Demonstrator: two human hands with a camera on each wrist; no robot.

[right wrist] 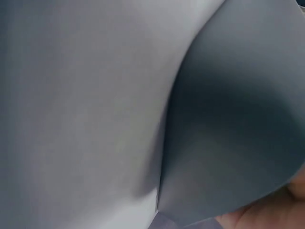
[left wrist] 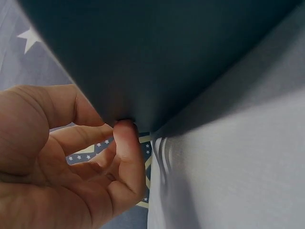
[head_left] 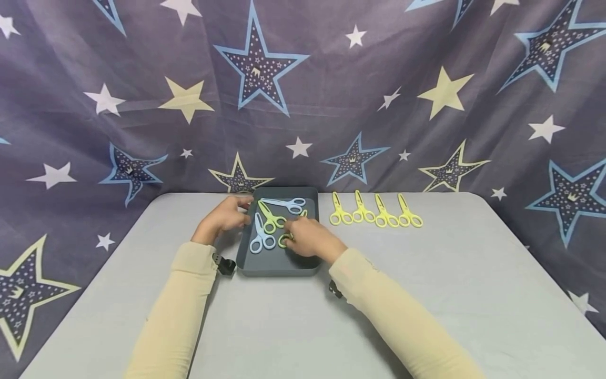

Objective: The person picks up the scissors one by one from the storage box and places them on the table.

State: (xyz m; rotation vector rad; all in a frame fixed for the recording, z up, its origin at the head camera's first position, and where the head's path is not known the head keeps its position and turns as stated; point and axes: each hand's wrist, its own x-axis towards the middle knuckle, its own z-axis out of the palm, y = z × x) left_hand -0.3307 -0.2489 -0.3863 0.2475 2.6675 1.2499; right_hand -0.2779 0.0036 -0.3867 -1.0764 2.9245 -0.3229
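Cream sleeves (head_left: 170,310) leave the hands (head_left: 309,237) bare, a small black device (head_left: 225,265) at each wrist

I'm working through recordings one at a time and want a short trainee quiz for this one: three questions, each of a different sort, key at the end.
1. Count: how many yellow scissors lie on the table, to the right of the tray?
2. Fill the gap: both blue scissors lie ____ the tray.
3. Choose one: where is the left hand?
A) Among the yellow scissors
B) At the tray's edge
C) Flat on the table, away from the tray

Key: 1. four; 2. inside; 3. B
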